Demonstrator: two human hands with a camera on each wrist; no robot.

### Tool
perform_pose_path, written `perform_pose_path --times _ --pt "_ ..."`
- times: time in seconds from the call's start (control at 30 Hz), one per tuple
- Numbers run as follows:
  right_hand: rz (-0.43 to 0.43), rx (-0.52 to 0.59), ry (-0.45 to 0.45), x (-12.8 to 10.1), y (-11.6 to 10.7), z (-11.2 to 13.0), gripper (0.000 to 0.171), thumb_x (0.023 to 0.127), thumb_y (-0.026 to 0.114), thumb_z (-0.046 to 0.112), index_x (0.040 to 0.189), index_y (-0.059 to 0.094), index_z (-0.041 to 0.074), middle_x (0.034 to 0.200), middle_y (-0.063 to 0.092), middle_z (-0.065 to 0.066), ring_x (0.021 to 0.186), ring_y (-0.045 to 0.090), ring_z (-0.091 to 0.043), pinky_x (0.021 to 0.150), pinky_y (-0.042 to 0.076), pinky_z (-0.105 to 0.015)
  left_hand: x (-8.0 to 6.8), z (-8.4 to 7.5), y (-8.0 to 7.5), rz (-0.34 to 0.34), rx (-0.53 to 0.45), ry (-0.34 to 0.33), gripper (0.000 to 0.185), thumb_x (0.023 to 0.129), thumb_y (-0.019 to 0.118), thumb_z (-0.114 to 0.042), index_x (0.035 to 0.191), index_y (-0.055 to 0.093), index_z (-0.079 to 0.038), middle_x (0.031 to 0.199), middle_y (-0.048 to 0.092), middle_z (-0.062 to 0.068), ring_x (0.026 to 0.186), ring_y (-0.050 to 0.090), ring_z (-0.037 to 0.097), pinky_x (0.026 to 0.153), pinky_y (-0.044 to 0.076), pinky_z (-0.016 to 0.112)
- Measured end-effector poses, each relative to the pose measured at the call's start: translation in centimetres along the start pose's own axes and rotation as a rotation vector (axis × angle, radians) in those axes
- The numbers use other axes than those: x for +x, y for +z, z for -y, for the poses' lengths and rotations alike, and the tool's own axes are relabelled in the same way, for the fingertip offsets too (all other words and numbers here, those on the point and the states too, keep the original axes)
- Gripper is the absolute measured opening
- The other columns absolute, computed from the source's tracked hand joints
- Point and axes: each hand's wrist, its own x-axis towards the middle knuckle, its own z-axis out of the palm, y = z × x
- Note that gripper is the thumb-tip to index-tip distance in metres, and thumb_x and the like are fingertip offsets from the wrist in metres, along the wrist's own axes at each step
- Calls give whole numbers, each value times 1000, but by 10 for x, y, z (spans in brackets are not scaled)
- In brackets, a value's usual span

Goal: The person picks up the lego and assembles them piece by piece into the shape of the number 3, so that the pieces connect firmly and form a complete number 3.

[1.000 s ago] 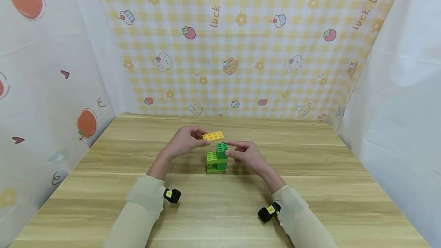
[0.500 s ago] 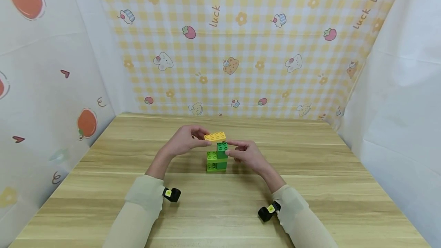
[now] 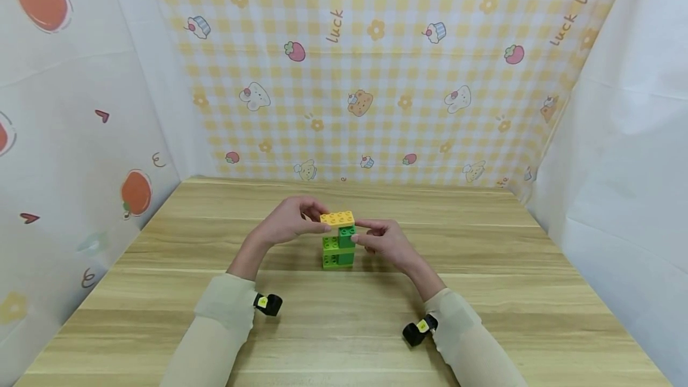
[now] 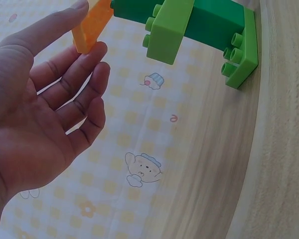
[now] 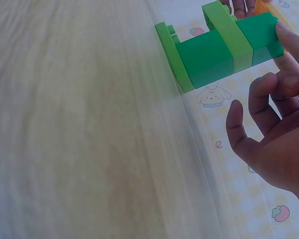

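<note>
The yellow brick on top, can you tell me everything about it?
The yellow brick is a flat plastic plate with round studs on top, thinner than the green bricks. It lies level on the dark green brick that tops the green stack on the wooden table. The left hand pinches its left end; the right hand steadies the stack below.

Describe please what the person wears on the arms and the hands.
Both arms have long, pale beige sleeves. Each wrist carries a small black camera with a yellow mark: one on the left, one on the right. The left hand and right hand are bare.
</note>
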Motion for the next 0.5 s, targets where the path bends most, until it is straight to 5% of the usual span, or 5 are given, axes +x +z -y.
perform_pose_path --times 0.5 --pt "8 12 -6 1 0 -1 45 97 77 18 140 68 5 63 56 5 62 48 -13 61 43 -27 -1 -2 1 39 -28 -3 34 90 85 -25 117 75 -8 99 72 7 96 65 31 75 52 36"
